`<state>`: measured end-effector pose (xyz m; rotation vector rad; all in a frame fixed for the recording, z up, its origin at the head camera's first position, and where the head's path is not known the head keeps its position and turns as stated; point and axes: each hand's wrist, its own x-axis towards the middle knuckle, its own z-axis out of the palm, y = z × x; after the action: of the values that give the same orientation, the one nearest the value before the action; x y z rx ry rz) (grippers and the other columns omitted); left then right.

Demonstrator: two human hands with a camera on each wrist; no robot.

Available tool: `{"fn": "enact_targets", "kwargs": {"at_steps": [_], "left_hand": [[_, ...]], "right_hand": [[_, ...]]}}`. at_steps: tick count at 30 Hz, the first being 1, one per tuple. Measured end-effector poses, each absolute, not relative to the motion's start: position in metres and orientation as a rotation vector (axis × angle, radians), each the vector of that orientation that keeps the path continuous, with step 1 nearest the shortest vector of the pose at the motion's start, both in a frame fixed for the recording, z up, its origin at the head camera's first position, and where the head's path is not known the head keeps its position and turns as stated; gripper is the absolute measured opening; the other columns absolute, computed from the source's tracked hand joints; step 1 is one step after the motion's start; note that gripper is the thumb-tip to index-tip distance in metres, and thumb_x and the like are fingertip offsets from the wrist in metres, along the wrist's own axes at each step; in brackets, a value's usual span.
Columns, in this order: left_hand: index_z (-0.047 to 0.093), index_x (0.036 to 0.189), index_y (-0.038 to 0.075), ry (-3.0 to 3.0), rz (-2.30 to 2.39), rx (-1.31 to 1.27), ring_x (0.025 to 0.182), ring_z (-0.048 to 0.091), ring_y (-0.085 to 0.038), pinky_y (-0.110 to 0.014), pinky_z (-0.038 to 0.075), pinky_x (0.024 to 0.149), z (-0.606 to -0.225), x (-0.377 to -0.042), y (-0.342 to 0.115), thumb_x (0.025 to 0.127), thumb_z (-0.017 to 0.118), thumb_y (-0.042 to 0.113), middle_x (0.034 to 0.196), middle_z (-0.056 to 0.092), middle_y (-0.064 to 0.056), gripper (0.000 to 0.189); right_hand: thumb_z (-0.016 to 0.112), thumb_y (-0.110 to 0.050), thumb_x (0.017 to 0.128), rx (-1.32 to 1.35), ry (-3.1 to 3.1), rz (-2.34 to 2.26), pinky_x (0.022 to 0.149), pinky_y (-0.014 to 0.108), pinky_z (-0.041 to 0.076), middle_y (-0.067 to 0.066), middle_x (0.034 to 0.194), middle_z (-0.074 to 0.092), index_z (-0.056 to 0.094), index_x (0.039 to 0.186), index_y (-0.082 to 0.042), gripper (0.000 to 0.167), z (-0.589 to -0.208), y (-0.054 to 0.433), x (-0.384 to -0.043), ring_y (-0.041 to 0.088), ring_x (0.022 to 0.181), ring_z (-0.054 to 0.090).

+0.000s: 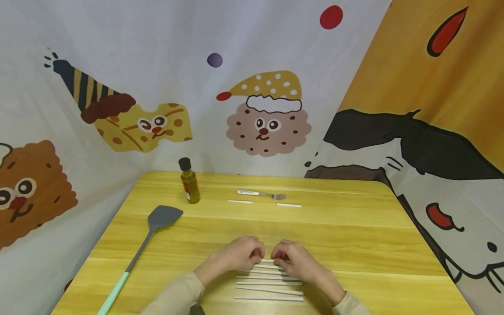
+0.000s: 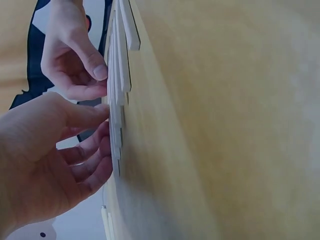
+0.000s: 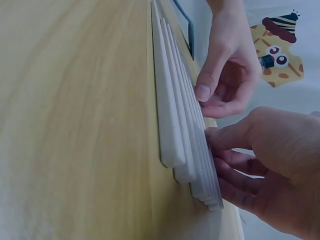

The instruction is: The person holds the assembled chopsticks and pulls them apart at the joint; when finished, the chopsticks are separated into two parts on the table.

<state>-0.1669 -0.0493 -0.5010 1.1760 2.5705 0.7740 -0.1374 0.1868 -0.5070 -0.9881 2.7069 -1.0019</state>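
– Wood-grain bench [image 1: 362, 245], printed cloth [image 1: 260, 30] behind. Grip state?
– Left hand [image 1: 242, 253] and right hand [image 1: 296, 259] pinch one white stick [image 1: 267, 260], farthest in the row; the row's other sticks [image 1: 269, 283] lie nearer, roughly parallel.

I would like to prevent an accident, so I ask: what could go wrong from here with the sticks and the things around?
1. The left hand and right hand hold the row's farthest stick close to the other sticks, so a slip might push these out of line.
2. The spatula lies left of the left sleeve; a wide arm movement could knock it.
3. The bottle stands upright, so a careless reach could tip it.
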Motion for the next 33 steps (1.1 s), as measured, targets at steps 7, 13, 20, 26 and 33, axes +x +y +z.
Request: {"fn": "enact_targets", "kwargs": {"at_steps": [7,13,20,26,33], "left_hand": [[0.069,0.091,0.015,2.609,0.723,1.179,0.078,0.051,0.001,-0.014,0.048,0.071,-0.5,-0.169,-0.048,0.09,0.071,0.007,0.088,0.063,0.008,0.008],[0.069,0.094,0.014,2.621,0.688,1.181,0.074,0.048,0.002,-0.013,0.045,0.066,-0.499,-0.167,-0.047,0.092,0.073,0.013,0.085,0.06,0.008,0.004],[0.069,0.095,0.015,2.622,0.732,1.169,0.07,0.046,0.002,-0.017,0.05,0.071,-0.5,-0.165,-0.047,0.093,0.073,0.017,0.08,0.055,0.012,0.005],[0.065,0.093,0.013,2.632,0.929,1.213,0.068,0.044,0.002,-0.017,0.051,0.066,-0.499,-0.167,-0.047,0.1,0.064,0.012,0.081,0.051,0.008,0.007],[0.065,0.097,0.005,2.669,1.131,1.218,0.07,0.046,0.0,-0.012,0.047,0.061,-0.486,-0.17,-0.047,0.1,0.062,0.006,0.086,0.057,0.003,0.005]], "right_hand": [[0.072,0.001,0.091,-1.05,2.737,-0.941,0.062,0.015,0.05,-0.003,0.085,0.063,0.072,0.095,-0.009,0.011,-0.507,0.182,-0.139,-0.003,0.073,0.054],[0.07,0.004,0.09,-1.204,2.84,-0.809,0.066,0.015,0.051,-0.001,0.087,0.064,0.07,0.094,-0.008,0.013,-0.507,0.179,-0.139,0.001,0.076,0.056],[0.066,0.002,0.094,-1.28,2.909,-0.733,0.071,0.018,0.051,0.001,0.093,0.062,0.07,0.1,-0.008,0.012,-0.504,0.177,-0.14,0.007,0.084,0.055],[0.062,0.009,0.094,-1.277,2.934,-0.81,0.068,0.015,0.049,0.001,0.096,0.058,0.068,0.104,-0.006,0.019,-0.494,0.175,-0.144,0.005,0.08,0.051],[0.068,0.004,0.093,-1.239,2.93,-0.967,0.077,0.018,0.057,0.001,0.1,0.06,0.067,0.104,-0.007,0.015,-0.475,0.172,-0.152,0.01,0.087,0.063]]}}
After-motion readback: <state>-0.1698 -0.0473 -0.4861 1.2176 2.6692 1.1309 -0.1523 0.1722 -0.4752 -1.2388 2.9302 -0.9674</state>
